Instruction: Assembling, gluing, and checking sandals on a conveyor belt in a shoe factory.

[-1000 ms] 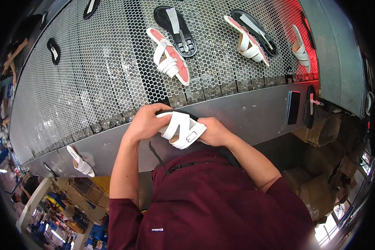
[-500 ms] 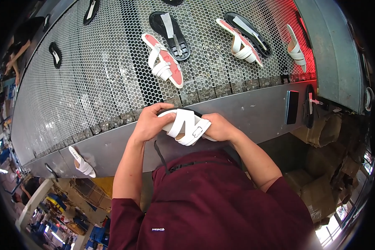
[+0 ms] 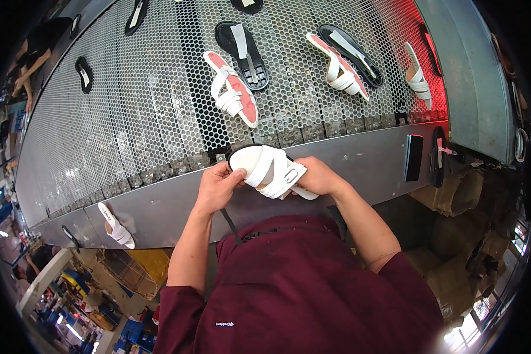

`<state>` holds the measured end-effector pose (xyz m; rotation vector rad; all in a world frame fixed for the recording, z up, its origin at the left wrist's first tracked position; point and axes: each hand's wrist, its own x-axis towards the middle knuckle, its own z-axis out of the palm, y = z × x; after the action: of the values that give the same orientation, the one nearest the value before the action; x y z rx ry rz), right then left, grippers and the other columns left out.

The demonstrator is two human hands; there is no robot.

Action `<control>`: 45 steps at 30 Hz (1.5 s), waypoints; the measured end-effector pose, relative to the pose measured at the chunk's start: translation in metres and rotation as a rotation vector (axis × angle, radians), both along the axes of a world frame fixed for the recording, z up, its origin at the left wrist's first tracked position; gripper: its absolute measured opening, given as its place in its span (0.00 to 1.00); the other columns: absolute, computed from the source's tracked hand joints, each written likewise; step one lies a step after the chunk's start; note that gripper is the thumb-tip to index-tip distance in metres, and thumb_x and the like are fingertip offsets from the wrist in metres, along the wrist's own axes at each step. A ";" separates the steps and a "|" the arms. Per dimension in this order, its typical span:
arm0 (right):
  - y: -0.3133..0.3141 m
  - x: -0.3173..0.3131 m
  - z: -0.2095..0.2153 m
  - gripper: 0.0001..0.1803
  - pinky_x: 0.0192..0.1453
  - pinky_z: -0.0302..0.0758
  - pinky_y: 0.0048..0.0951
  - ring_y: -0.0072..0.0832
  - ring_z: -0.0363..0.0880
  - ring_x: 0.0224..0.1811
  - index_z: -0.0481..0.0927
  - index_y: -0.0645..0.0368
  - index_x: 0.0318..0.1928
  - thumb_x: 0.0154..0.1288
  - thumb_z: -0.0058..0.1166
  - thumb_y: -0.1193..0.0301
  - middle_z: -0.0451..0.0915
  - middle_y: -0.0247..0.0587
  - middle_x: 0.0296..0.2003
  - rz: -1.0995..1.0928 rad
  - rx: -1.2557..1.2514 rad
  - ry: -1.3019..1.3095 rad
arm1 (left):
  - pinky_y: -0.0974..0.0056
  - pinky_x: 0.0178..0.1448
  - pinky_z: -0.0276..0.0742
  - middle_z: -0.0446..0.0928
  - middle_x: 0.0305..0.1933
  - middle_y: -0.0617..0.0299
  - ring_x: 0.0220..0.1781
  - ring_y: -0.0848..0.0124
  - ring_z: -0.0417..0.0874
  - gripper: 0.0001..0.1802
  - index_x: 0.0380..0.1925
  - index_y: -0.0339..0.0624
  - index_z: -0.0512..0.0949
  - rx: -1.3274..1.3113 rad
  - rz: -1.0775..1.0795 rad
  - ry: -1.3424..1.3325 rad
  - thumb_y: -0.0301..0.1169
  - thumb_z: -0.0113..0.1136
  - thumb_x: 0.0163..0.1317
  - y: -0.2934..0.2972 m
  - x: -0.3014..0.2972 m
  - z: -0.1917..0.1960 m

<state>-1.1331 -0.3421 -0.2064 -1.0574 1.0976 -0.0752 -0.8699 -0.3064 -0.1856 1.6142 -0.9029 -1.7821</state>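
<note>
Between my hands, just in front of the belt, is a white strap sandal (image 3: 269, 171) with a small buckle and a black sole edge along its far side. My left hand (image 3: 217, 187) pinches its toe end, thumb on the white footbed and fingers beneath. My right hand (image 3: 316, 177) is closed round the side near the buckled strap; its fingertips are partly hidden by the sandal. Past my hands, a white sandal upper with a pink face (image 3: 235, 94) lies on the belt beside a black sole (image 3: 242, 53).
The perforated belt (image 3: 153, 106) also carries a second white upper (image 3: 340, 74) beside a black sole (image 3: 354, 53), and more pieces. On the metal ledge (image 3: 348, 154) lie another white sandal (image 3: 117, 227) and a phone (image 3: 413, 158). A green metal housing (image 3: 475, 82) stands right, above cardboard boxes (image 3: 454, 192).
The held sandal has turned so that more of its footbed shows. My left hand has moved slightly right and its fingers now wrap less over the toe; my right hand has shifted slightly right.
</note>
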 end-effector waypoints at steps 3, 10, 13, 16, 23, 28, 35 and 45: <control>-0.008 -0.003 0.013 0.15 0.37 0.76 0.27 0.23 0.80 0.31 0.82 0.63 0.37 0.60 0.59 0.62 0.83 0.40 0.30 0.034 -0.002 0.033 | 0.72 0.38 0.74 0.80 0.33 0.63 0.32 0.78 0.77 0.10 0.38 0.33 0.79 -0.033 0.033 0.013 0.30 0.59 0.64 0.003 -0.003 0.000; 0.010 -0.033 -0.005 0.18 0.32 0.76 0.25 0.21 0.80 0.25 0.80 0.67 0.38 0.59 0.61 0.62 0.82 0.39 0.28 -0.094 0.109 0.148 | 0.72 0.39 0.75 0.81 0.34 0.61 0.32 0.79 0.78 0.12 0.41 0.31 0.78 0.026 0.194 -0.039 0.31 0.58 0.65 0.036 0.005 -0.028; 0.016 -0.031 -0.007 0.17 0.30 0.76 0.24 0.21 0.80 0.24 0.80 0.67 0.38 0.59 0.61 0.63 0.82 0.40 0.28 -0.129 0.051 0.139 | 0.70 0.44 0.73 0.80 0.40 0.61 0.40 0.76 0.78 0.18 0.51 0.35 0.74 0.080 0.361 -0.131 0.31 0.60 0.63 0.055 0.001 -0.037; 0.020 -0.035 -0.014 0.16 0.30 0.75 0.25 0.22 0.80 0.24 0.80 0.67 0.38 0.59 0.61 0.64 0.83 0.41 0.28 -0.168 0.013 0.137 | 0.65 0.46 0.72 0.77 0.46 0.57 0.44 0.69 0.77 0.21 0.53 0.36 0.73 -0.342 0.118 -0.772 0.30 0.63 0.59 0.058 -0.008 -0.028; 0.022 -0.043 -0.017 0.17 0.31 0.76 0.28 0.25 0.81 0.23 0.81 0.65 0.37 0.58 0.60 0.61 0.83 0.45 0.27 -0.125 -0.080 0.200 | 0.52 0.59 0.66 0.74 0.52 0.54 0.55 0.56 0.72 0.33 0.50 0.42 0.74 -0.878 -0.777 -0.795 0.37 0.74 0.41 -0.009 -0.086 0.032; 0.021 -0.045 -0.012 0.18 0.34 0.76 0.32 0.30 0.83 0.27 0.81 0.64 0.37 0.57 0.60 0.60 0.83 0.47 0.29 -0.105 -0.104 0.224 | 0.54 0.59 0.66 0.75 0.47 0.56 0.52 0.59 0.74 0.32 0.48 0.40 0.73 -0.965 -1.136 -0.848 0.38 0.71 0.41 -0.020 -0.128 -0.006; 0.039 -0.071 -0.004 0.27 0.50 0.73 0.37 0.41 0.77 0.47 0.79 0.59 0.47 0.49 0.67 0.58 0.79 0.47 0.41 -0.120 -0.465 0.235 | 0.57 0.52 0.71 0.74 0.39 0.56 0.45 0.59 0.76 0.27 0.44 0.38 0.73 -0.893 -1.131 -0.729 0.32 0.69 0.42 -0.029 -0.138 -0.013; 0.037 -0.091 -0.021 0.36 0.56 0.69 0.39 0.41 0.72 0.49 0.74 0.53 0.57 0.43 0.70 0.64 0.75 0.41 0.46 0.010 -1.017 0.248 | 0.57 0.55 0.72 0.74 0.43 0.56 0.48 0.57 0.76 0.31 0.48 0.40 0.74 -0.849 -1.098 -0.691 0.36 0.72 0.41 -0.040 -0.143 0.001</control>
<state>-1.2243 -0.3055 -0.2273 -2.0152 1.2980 -0.5498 -1.0126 -0.3467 -0.1850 1.1409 -2.7775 -0.9379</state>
